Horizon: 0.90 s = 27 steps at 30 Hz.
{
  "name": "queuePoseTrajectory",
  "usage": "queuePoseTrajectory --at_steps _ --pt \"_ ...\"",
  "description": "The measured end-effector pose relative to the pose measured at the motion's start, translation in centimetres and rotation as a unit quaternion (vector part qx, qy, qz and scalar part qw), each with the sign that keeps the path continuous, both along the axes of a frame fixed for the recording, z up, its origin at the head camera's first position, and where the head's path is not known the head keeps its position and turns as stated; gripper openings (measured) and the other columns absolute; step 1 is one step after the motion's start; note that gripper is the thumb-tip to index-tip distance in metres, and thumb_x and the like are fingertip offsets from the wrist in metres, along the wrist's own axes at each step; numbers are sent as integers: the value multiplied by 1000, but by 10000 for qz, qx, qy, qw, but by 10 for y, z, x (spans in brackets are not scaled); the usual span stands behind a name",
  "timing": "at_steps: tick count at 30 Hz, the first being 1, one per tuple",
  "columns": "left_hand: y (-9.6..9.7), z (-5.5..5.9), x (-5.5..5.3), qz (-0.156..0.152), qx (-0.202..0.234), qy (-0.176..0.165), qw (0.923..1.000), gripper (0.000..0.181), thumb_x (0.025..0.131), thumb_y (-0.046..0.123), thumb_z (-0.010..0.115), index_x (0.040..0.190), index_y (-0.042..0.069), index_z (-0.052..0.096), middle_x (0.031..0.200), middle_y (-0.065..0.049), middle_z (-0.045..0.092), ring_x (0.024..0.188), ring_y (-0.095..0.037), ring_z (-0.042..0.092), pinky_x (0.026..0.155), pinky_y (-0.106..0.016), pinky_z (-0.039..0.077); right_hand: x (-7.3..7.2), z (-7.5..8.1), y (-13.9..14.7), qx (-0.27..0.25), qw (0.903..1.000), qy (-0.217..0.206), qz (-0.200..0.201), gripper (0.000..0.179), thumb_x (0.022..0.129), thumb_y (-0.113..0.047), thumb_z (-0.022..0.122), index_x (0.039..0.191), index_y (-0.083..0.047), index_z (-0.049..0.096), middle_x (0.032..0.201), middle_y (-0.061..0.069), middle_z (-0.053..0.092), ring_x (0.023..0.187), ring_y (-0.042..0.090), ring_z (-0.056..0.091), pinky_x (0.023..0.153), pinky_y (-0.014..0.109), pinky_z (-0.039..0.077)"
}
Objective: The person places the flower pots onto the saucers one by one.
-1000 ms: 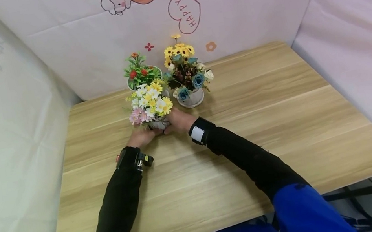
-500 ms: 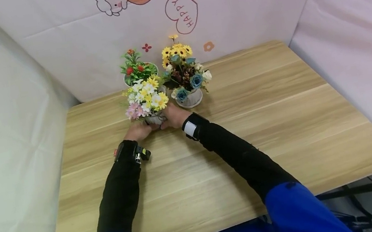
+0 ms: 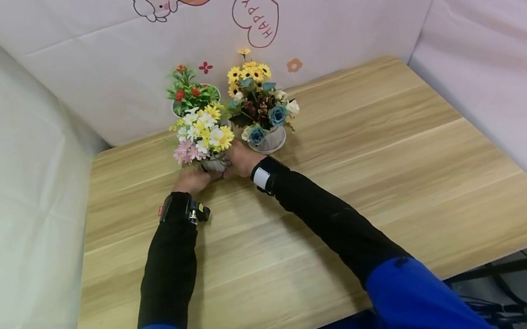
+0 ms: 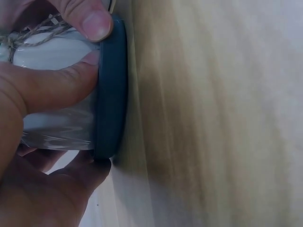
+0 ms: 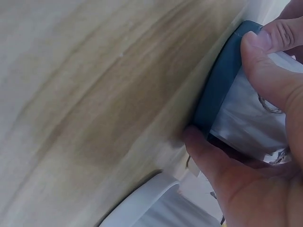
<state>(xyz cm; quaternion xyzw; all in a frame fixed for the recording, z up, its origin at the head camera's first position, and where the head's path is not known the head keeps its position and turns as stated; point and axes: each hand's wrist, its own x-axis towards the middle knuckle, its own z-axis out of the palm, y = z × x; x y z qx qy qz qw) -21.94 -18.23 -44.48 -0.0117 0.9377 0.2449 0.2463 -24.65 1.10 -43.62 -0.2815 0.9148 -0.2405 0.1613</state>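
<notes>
Both hands hold a potted bunch of artificial daisies [image 3: 203,133] in white, yellow and pink, near the back left of the table. Its pale pot has twine round it and a dark teal base [image 4: 112,94]. My left hand [image 3: 191,180] grips the pot low on the left, thumb on its wall. From the right, my right hand [image 3: 243,159] grips it, thumb and fingers at the teal base [image 5: 222,75]. Whether that base touches the table or is just above it, I cannot tell. The daisies partly hide the pot in the head view.
Behind the daisies stands a red-flowered green plant [image 3: 190,93] in a white pot. To the right, a pot of blue and white roses [image 3: 266,113] sits on a saucer, with yellow sunflowers [image 3: 250,71] behind. The wooden table [image 3: 371,172] meets a printed cloth wall [image 3: 323,15].
Both hands and the daisy pot have shifted slightly back and to the left, towards the red-flowered plant. Both hands keep their grip. The head view has shifted a little too.
</notes>
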Motion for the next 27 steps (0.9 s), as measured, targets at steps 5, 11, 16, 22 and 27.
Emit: queuePoseTrajectory --at_steps 5,11,16,22,27 --pt "-1 2 0 128 46 -95 9999 81 104 52 52 161 -2 36 170 -26 30 157 -44 31 132 -51 30 -1 3 -1 131 9999 -100 21 93 96 -20 80 168 -7 22 175 16 26 162 30 26 134 38 28" --pt "-3 7 -1 297 182 -183 9992 85 103 56 54 163 -1 33 172 -27 26 158 -45 28 132 -52 29 -6 3 -3 103 9999 11 14 90 95 -20 81 166 -6 28 172 16 33 159 30 33 132 37 32" --pt "-4 3 -2 330 612 5 9976 89 101 53 63 167 5 27 174 -19 28 159 -41 28 133 -52 27 -6 -4 -3 188 9996 189 26 56 96 -24 80 141 2 59 148 20 59 149 33 45 127 38 38" --pt "-9 -9 -1 -71 649 549 9964 89 100 53 65 166 5 30 170 -22 34 155 -42 36 129 -55 34 14 -5 9 -84 9993 36 -357 74 98 -20 77 150 16 39 157 36 42 150 44 40 123 46 44" --pt "-16 -10 7 -124 632 784 9948 88 102 53 62 164 -1 31 167 -29 35 155 -47 35 128 -58 35 39 3 29 -398 9967 -64 -704 103 91 -3 78 167 3 8 145 34 54 127 44 62 99 46 60"
